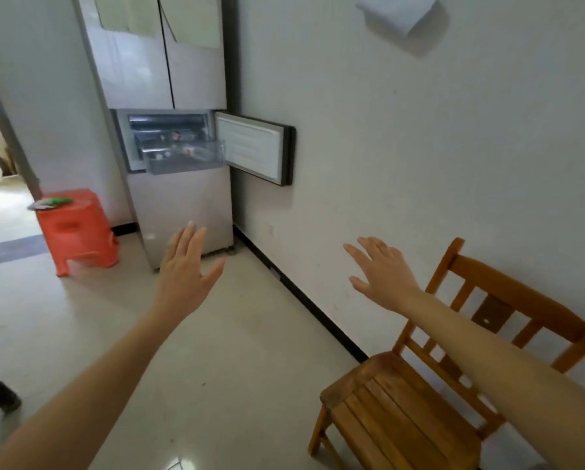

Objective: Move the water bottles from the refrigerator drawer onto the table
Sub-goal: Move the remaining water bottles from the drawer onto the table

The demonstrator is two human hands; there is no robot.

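Both arms reach forward above the floor (216,368), and neither hand holds anything. The left hand (182,266) is raised with its fingers straight and close together and the thumb spread to the side. It shows in front of the lower panel of the refrigerator (182,205) and does not touch it. The right hand (381,273) is flat, with its fingers spread and relaxed, near the wall (420,147) and above the wooden chair (396,401), which stands against that wall.

The refrigerator stands in the corner of the room. Its middle compartment door (250,150) is swung open to the right, flat along the wall. In the open compartment a clear drawer (185,157) is pulled out past the front edge, and a second clear tray sits above and behind it. Small items (189,150) lie in them, too blurred to tell whether they are water bottles. Both hands are well apart from the drawer.

An orange plastic stool (77,232) stands left of the refrigerator, with a green object (58,201) on its top.
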